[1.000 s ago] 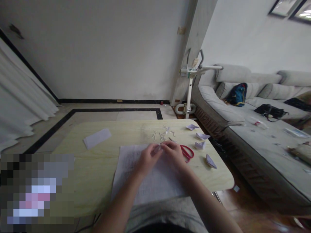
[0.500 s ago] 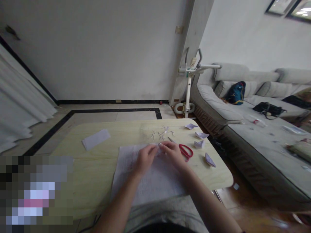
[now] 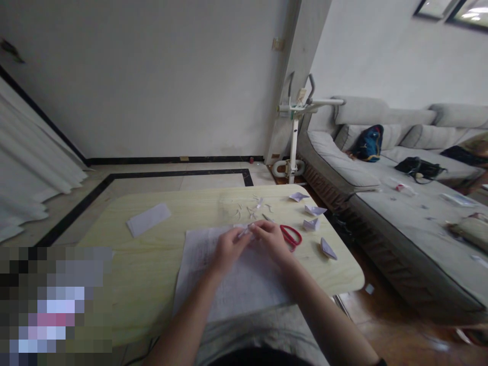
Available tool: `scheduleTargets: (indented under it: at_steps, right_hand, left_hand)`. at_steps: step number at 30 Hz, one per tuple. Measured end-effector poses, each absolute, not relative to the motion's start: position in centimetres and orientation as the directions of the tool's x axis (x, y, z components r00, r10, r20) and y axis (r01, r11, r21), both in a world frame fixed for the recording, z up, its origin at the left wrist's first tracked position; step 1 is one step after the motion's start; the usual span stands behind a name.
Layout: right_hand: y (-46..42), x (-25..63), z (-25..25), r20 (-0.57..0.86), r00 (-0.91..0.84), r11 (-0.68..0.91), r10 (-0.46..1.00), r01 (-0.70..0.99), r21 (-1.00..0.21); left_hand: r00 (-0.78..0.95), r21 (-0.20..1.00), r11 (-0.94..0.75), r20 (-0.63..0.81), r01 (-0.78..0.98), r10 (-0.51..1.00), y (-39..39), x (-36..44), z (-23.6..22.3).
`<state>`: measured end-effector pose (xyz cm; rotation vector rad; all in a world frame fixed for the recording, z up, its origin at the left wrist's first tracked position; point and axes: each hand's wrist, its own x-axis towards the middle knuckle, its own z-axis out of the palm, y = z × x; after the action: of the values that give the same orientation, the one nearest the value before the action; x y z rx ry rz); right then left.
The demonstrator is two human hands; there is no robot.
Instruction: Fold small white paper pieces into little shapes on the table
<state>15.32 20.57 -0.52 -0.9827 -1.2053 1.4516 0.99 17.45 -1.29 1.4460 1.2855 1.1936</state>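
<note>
Both my hands meet over a white printed sheet [image 3: 213, 274] on the pale wooden table [image 3: 152, 254]. My left hand [image 3: 227, 249] and my right hand [image 3: 271, 241] have their fingers closed together, pinching a small piece of white paper [image 3: 245, 231] between the fingertips. Red-handled scissors [image 3: 290, 235] lie just right of my right hand. Several small folded paper shapes [image 3: 314, 210] sit further right, one [image 3: 328, 248] near the table's right edge. Thin paper scraps [image 3: 251, 207] lie beyond my hands.
A folded white slip [image 3: 148, 219] lies at the table's left. A grey sofa [image 3: 400, 203] with a blue bag [image 3: 368, 144] and a black bag [image 3: 417, 166] stands to the right. A white stand [image 3: 294, 132] is by the pillar. A blurred patch covers the lower left.
My hands stay together on the small paper with only slight finger shifts. The view has drifted a little, moving everything slightly left.
</note>
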Motion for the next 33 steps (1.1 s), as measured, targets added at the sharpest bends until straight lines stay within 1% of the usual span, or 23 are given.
scheduleTargets:
  at_steps: [4, 9, 14, 18, 21, 24, 27, 31, 33]
  right_hand:
    - [20.66, 15.38, -0.79, -0.024, -0.208, -0.063, 0.978, -0.181, -0.981]
    - [20.76, 15.46, -0.96, -0.019, -0.199, -0.043, 0.98, -0.118, -0.992]
    - [20.78, 15.63, -1.24, -0.044, -0.236, -0.075, 0.971, -0.127, -0.989]
    - [20.87, 15.62, -1.37, -0.023, -0.237, -0.055, 0.971, -0.128, -0.99]
    - [20.91, 15.54, -1.3, 0.012, -0.241, -0.027, 0.97, -0.156, -0.987]
    - [20.8, 15.47, -1.14, -0.002, -0.252, -0.047, 0.968, -0.171, -0.984]
    - [20.66, 15.42, -1.09, -0.022, -0.259, -0.069, 0.966, -0.176, -0.982]
    - [20.64, 15.38, -1.3, -0.009, -0.29, -0.073, 0.957, -0.213, -0.974]
    - [20.69, 15.37, -1.43, -0.003, -0.273, -0.063, 0.962, -0.213, -0.975]
  left_hand:
    - [0.012, 0.974, -0.133, 0.133, 0.183, 0.991, 17.44, 0.95, -1.06]
    - [-0.005, 0.972, -0.155, 0.158, 0.177, 0.987, 17.43, 0.76, -1.04]
    - [-0.022, 0.967, -0.153, 0.161, 0.205, 0.987, 17.53, 0.66, -1.28]
    - [-0.017, 0.966, -0.139, 0.146, 0.219, 0.989, 17.56, 0.78, -1.5]
    - [0.01, 0.973, -0.101, 0.101, 0.206, 0.995, 17.52, 0.91, -1.44]
    - [0.028, 0.981, -0.082, 0.079, 0.175, 0.997, 17.5, 0.9, -1.19]
    - [0.048, 0.988, -0.08, 0.074, 0.133, 0.996, 17.54, 0.79, -0.92]
    - [0.045, 0.993, -0.082, 0.079, 0.089, 0.996, 17.56, 0.75, -0.79]
    - [0.05, 0.992, -0.085, 0.081, 0.089, 0.995, 17.53, 0.76, -0.85]
